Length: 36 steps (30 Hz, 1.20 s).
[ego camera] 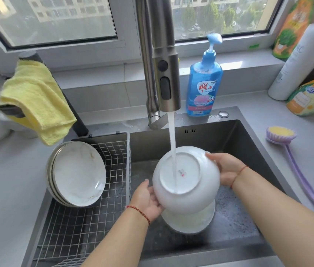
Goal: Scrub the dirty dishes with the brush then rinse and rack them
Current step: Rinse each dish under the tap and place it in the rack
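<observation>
I hold a white bowl (196, 195) upside down over the sink, its base turned up toward me. Water from the faucet (168, 81) runs onto the base. My left hand (148, 201) grips the bowl's lower left side. On the upper right rim sits my right hand (227, 170), fingers curled round the edge. Beneath the bowl another white dish (188, 222) lies in the soapy sink. The purple brush (281, 134) with yellow bristles lies on the counter to the right. A few plates (79, 174) lean on edge in the wire rack (71, 226) at left.
A dark sink (229, 137) holds sudsy water. A blue dish-soap pump bottle (203, 83) stands behind it. A yellow cloth (34, 97) hangs at the left. Several bottles (304, 64) crowd the right corner by the window sill.
</observation>
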### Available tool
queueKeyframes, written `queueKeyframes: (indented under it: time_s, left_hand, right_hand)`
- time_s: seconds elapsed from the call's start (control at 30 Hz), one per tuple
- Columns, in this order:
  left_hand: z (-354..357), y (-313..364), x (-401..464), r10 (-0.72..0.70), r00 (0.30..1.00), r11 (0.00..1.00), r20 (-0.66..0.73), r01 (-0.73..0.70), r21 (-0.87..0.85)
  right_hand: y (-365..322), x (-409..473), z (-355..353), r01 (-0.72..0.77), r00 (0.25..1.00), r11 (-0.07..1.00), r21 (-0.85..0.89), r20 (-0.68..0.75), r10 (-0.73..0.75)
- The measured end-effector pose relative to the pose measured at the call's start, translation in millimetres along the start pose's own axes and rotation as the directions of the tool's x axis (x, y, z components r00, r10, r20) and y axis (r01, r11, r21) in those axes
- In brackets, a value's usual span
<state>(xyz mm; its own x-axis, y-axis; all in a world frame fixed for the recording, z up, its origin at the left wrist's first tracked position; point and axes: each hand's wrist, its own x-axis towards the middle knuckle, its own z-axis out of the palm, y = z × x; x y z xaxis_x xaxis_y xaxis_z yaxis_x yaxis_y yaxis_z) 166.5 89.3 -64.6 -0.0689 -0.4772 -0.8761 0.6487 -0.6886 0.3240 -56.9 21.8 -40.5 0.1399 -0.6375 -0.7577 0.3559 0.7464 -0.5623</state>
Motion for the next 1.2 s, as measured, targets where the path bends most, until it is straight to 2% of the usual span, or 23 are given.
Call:
queueKeyframes:
  time_s: [0.13,0.27,0.4,0.5,0.6,0.73,0.93,1.0,1.07,1.13,1.2]
  left_hand:
    - [9.4,-5.2,-7.0,0.034,0.998,0.999,0.046,-0.033,-0.013]
    - [15.3,-22.6,-11.7,0.000,0.997,0.993,0.071,-0.008,0.119]
    - [10.5,-37.7,-8.3,-0.050,0.999,0.955,-0.006,0.050,0.293]
    - [3.9,-41.4,-7.1,-0.121,0.992,0.928,-0.030,0.124,0.351]
    - [-1.8,-39.7,-5.8,-0.183,0.982,0.933,-0.040,0.187,0.309]
    - [-9.7,-33.9,-2.2,-0.188,0.980,0.970,-0.069,0.197,0.145]
    - [-2.9,-14.5,-21.6,-0.165,0.986,0.983,-0.021,0.163,-0.082]
    - [1.4,-6.7,-26.2,-0.126,0.992,0.985,-0.004,0.125,-0.118]
    - [4.3,0.1,-26.5,-0.086,0.996,0.992,0.035,0.089,-0.092]
    - [11.5,4.1,-32.3,-0.052,0.993,0.998,0.110,0.055,-0.023]
    - [16.6,1.6,-34.9,0.022,0.995,0.996,0.098,-0.030,0.078]
  right_hand:
    - [7.8,-2.4,-34.8,0.016,0.998,0.981,0.195,0.051,-0.027]
    - [14.7,-3.9,-65.0,0.059,0.981,0.973,0.221,0.166,-0.097]
    - [10.8,-9.7,-73.1,0.133,0.959,0.989,0.060,0.244,-0.144]
    - [7.7,-16.4,-62.2,0.201,0.935,0.972,-0.122,0.320,-0.153]
    - [7.3,-23.7,-39.0,0.254,0.912,0.920,-0.298,0.392,-0.125]
    - [13.8,-35.0,1.9,0.309,0.903,0.822,-0.479,0.419,-0.095]
    - [30.0,-37.7,45.3,0.414,0.910,0.600,-0.685,0.332,-0.249]
    - [38.4,-37.4,50.7,0.410,0.905,0.470,-0.781,0.285,-0.316]
    - [51.3,-41.5,57.5,0.370,0.887,0.220,-0.903,0.273,-0.371]
    - [65.8,-49.9,65.7,0.312,0.875,-0.055,-0.948,0.310,-0.371]
    - [83.0,-58.0,75.8,0.281,0.864,-0.225,-0.933,0.348,-0.363]
